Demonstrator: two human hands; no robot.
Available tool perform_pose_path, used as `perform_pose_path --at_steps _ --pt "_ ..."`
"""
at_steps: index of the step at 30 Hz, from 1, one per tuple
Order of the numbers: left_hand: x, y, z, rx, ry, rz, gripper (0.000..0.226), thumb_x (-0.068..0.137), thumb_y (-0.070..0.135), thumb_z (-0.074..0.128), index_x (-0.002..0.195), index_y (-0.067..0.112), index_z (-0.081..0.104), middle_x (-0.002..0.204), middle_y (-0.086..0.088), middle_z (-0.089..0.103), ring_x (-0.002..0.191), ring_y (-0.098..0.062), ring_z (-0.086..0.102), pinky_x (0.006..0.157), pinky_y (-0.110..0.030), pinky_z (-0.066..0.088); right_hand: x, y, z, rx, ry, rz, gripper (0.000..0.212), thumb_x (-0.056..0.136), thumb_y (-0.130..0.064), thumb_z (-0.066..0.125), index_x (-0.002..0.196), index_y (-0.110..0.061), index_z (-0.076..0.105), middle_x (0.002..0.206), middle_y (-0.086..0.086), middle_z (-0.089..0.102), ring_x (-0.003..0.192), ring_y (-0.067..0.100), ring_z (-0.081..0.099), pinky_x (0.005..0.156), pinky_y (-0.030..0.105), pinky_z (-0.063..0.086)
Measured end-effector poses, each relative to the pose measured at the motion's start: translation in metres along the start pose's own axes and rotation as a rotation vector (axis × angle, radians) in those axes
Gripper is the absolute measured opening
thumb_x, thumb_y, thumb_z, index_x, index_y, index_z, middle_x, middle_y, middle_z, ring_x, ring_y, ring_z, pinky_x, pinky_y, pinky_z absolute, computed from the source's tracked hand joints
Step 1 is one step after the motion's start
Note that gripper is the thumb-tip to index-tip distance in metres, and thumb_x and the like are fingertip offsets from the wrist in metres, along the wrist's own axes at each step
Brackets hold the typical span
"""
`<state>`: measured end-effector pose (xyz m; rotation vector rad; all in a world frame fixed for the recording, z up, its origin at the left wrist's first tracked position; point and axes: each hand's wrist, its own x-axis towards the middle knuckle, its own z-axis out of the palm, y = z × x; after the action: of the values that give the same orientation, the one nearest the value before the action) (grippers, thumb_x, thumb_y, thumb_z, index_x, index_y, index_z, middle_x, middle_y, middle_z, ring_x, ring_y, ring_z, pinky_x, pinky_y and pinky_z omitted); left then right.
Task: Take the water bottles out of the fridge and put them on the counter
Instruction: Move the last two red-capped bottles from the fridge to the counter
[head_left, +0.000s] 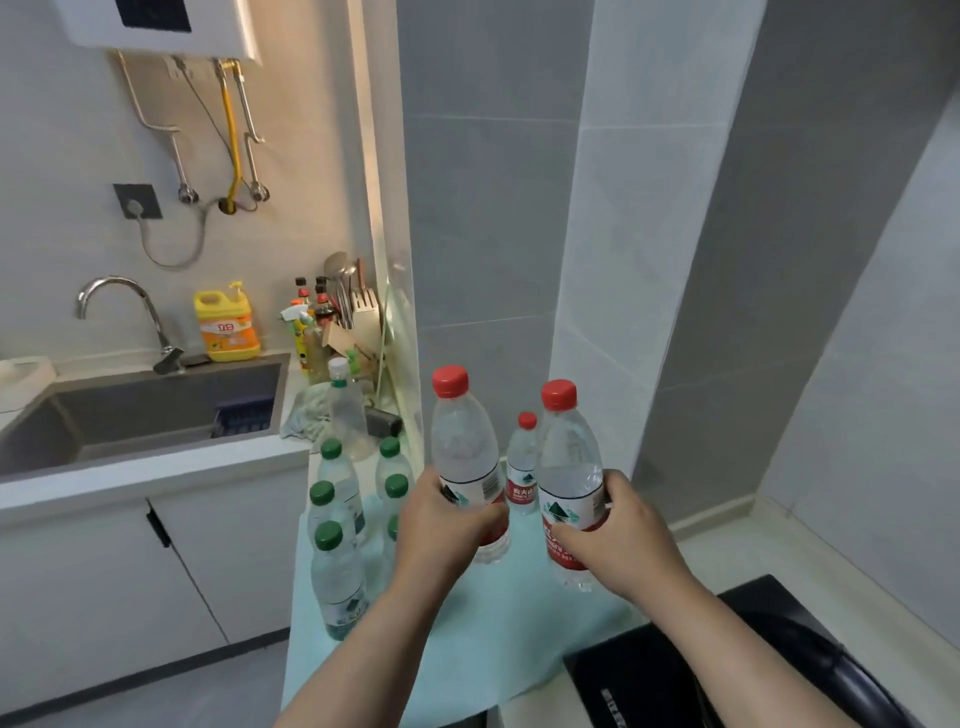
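Both bare forearms reach in from the bottom edge, and each ends in a closed grip. The left hand (441, 519) has its fingers (488, 514) wrapped round the label band of a clear plastic water bottle with a red cap (462, 457). The right hand (618, 535) clasps a second clear red-capped bottle (569, 483) the same way, thumb across the red label. Both bottles stand upright over the pale green mat (498, 623) that covers the counter; whether their bases touch it yet I cannot tell.

Just behind and between them stands a smaller red-capped bottle (523, 467). To the left, a cluster of green-capped clear bottles (337, 545) fills that side of the mat, with the grey steel sink (156, 415) beyond. A black glass cooktop (675, 675) lies near on the right.

To set these down well, I would lower both straight, keeping them level so the bases land flat on the soft mat. Keep the left one clear of the green-capped group and both clear of the small bottle behind. Only loosen the fingers once each base sits firm, since tall light bottles probably tip easily.
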<state>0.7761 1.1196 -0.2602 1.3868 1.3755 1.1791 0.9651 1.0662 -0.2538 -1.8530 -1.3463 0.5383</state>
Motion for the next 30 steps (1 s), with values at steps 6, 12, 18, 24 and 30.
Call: perform_pose_path --at_steps 6,12,18,24,30 --pt "0.058 -0.056 0.067 0.056 0.034 -0.121 0.042 0.054 0.025 0.079 0.093 0.029 0.062 0.081 0.013 0.073 0.075 -0.005 0.068 0.056 -0.021 0.045 0.078 0.062 0.049 0.032 -0.012 0.057 0.052 0.049 -0.054 0.074 0.092 -0.038 0.050 0.088 -0.018 0.066 0.080 0.002 0.064 0.064 0.026 0.052" --pt "0.100 -0.116 0.109 0.066 0.084 -0.207 0.038 0.055 0.017 0.074 0.090 0.016 0.059 0.075 0.009 0.068 0.065 -0.012 0.062 0.057 -0.026 0.045 0.125 0.112 0.088 0.067 -0.070 0.113 0.053 0.056 -0.053 0.079 0.097 -0.037 0.050 0.084 -0.019 0.067 0.072 -0.005 0.062 0.051 0.016 0.046" --pt "0.118 -0.165 0.130 0.076 0.149 -0.288 0.040 0.056 0.020 0.078 0.090 0.028 0.058 0.081 0.010 0.069 0.073 -0.011 0.065 0.057 -0.026 0.044 0.154 0.153 0.124 0.072 -0.109 0.174 0.052 0.054 -0.051 0.079 0.096 -0.041 0.050 0.085 -0.018 0.069 0.074 0.005 0.067 0.060 0.036 0.058" --pt "0.120 -0.198 0.130 0.062 0.214 -0.331 0.041 0.058 0.013 0.079 0.088 0.029 0.056 0.077 0.010 0.069 0.067 -0.007 0.065 0.052 -0.025 0.042 0.169 0.169 0.142 0.070 -0.123 0.158 0.044 0.061 -0.038 0.083 0.095 -0.034 0.054 0.082 -0.016 0.069 0.069 0.000 0.065 0.056 0.025 0.055" --pt "0.124 -0.209 0.133 0.112 0.180 -0.310 0.040 0.063 0.014 0.078 0.091 0.028 0.054 0.078 0.012 0.067 0.067 -0.001 0.062 0.051 -0.022 0.040 0.168 0.171 0.144 0.099 -0.101 0.151 0.049 0.063 -0.035 0.087 0.099 -0.028 0.055 0.085 -0.013 0.068 0.071 -0.005 0.062 0.050 0.010 0.044"
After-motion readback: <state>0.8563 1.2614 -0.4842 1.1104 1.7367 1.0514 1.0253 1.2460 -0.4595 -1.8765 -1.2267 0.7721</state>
